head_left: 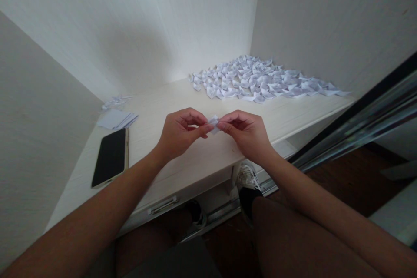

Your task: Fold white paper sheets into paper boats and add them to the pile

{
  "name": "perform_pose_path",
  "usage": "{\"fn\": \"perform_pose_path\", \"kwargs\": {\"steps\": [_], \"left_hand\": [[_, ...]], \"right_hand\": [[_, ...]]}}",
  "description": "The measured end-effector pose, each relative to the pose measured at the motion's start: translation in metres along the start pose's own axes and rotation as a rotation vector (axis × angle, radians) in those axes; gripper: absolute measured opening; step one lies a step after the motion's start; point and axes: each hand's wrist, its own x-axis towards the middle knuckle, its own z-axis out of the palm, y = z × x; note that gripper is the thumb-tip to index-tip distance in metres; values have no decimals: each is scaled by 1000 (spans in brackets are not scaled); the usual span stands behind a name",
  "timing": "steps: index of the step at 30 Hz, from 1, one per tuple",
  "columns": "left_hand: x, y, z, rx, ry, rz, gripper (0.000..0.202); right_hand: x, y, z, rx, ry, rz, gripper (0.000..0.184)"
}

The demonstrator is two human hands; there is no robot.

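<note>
My left hand (182, 132) and my right hand (244, 132) meet above the front of a pale wooden shelf (195, 160). Both pinch one small folded piece of white paper (214, 124) between thumbs and fingertips. The paper is held just over the shelf surface, not resting on it. A large heap of folded white paper pieces (257, 79) lies at the back right corner of the shelf, well beyond my hands.
A black phone (110, 156) lies face up at the shelf's left. Behind it sit a stack of flat paper slips (117, 119) and a few folded pieces (114, 102). White walls close in three sides. A sliding door frame (358, 126) runs at right. My knees and shoes show below.
</note>
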Motion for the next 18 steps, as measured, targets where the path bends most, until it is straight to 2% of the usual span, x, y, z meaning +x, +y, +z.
{"fn": "perform_pose_path", "kwargs": {"steps": [11,15,18], "left_hand": [[1,3,1,-14,10,-91,17],[1,1,-1,-9,48,-107,17],[2,0,-1,-3,36,-92,15]], "right_hand": [[0,0,1,33,12,9,8],[-1,0,0,1,9,14,7],[-1,0,0,11,8,8,6]]}}
